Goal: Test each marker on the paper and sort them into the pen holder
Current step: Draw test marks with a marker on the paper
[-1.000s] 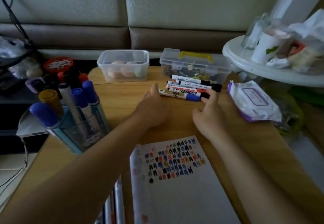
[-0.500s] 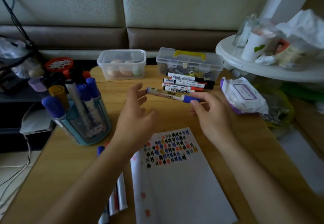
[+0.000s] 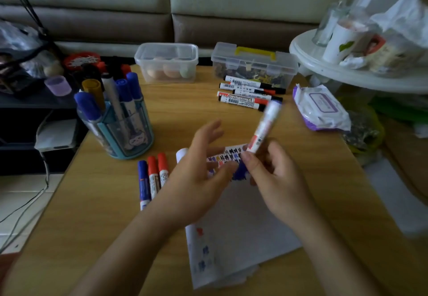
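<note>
At the centre of the frame, the right hand (image 3: 275,180) pinches a white-barrelled marker (image 3: 265,126) near its lower end, the blurred barrel tilting up and to the right over the white sheet of paper (image 3: 236,233) scattered with small coloured test marks. The left hand (image 3: 196,180) hovers beside it with fingers spread, apart from the barrel. At left centre stands a blue translucent pen holder (image 3: 122,126) filled with capped markers. Three markers (image 3: 152,177) lie on the wooden table (image 3: 104,214) just below it, and a row of black-capped markers (image 3: 250,94) lies in the upper middle.
</note>
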